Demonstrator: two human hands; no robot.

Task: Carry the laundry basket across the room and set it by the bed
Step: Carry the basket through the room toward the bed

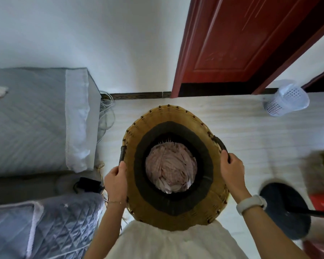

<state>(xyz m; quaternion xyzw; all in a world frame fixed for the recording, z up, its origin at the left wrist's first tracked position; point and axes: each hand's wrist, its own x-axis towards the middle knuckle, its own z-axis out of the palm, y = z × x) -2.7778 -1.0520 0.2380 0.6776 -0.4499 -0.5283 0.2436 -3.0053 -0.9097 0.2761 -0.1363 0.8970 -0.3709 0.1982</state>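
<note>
Both hands up | left hand [114, 181] and right hand [232, 170] each grip clenched on basket [173, 210] handles | basket aloft, bed [36, 118] just left | carry nearly done, set-down left

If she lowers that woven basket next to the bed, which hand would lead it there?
Probably the left hand. It grips the round woven straw basket's rim on the side facing the grey quilted bed, while the right hand holds the dark handle on the far side.
</note>
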